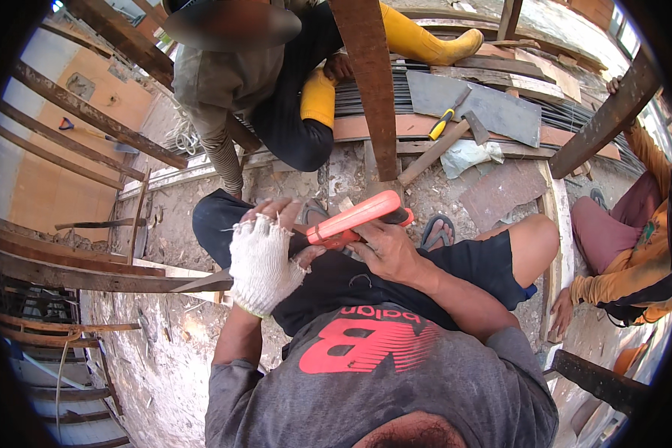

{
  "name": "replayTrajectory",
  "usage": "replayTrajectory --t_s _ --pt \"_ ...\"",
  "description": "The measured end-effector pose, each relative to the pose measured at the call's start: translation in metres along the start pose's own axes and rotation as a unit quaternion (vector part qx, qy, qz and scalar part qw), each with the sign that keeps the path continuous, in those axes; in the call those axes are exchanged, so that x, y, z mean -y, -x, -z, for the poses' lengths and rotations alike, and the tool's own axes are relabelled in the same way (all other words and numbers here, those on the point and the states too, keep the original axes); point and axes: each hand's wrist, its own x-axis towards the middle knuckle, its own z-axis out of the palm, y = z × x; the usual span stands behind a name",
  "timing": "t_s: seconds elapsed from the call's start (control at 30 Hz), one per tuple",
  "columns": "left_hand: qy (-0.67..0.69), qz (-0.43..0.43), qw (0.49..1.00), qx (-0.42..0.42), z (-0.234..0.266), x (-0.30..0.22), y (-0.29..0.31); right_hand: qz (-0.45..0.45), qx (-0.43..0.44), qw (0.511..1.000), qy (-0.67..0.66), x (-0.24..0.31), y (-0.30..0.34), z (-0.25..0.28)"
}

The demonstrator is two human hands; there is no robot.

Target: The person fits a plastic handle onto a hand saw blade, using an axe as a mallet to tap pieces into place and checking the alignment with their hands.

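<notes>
Across my lap lies what looks like a handsaw, with an orange-red handle (355,219) and a narrow, tapering grey blade (205,282) that points left. My right hand (390,252) is bare and closed round the lower side of the handle. On my left hand (265,256) is a white knit glove that leaves the fingertips bare. It wraps over the blade close to the handle, thumb towards the handle, and hides the middle of the blade. The saw's teeth cannot be made out.
Ahead lie a hammer (444,149), a yellow-and-black screwdriver (448,116), a grey sheet (493,106) and dark rods. A wooden post (369,89) rises before me. One person in yellow boots (433,46) sits ahead; another, in an orange sleeve (612,287), is at right. Timber beams (89,112) cross the left.
</notes>
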Motion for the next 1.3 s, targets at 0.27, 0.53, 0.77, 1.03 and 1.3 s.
replayTrajectory --t_s 0.27,0.53,0.77,1.03,1.3 --pt "0.071 -0.004 0.989 0.131 -0.010 -0.006 -0.003 0.046 -0.017 0.998 0.040 -0.017 0.012 -0.007" --pt "0.039 -0.022 0.998 0.053 -0.011 -0.005 0.012 0.130 -0.047 0.974 0.177 0.000 0.006 -0.010" --pt "0.192 0.185 0.933 0.243 -0.001 0.040 0.000 0.191 -0.079 0.974 0.097 0.019 0.002 0.009" --pt "0.302 0.088 0.902 0.296 -0.060 0.063 0.022 -0.435 0.194 0.771 -0.423 -0.033 0.010 0.011" --pt "0.293 0.056 0.918 0.263 -0.087 0.062 0.027 -0.436 0.242 0.705 -0.504 -0.049 0.015 0.022"
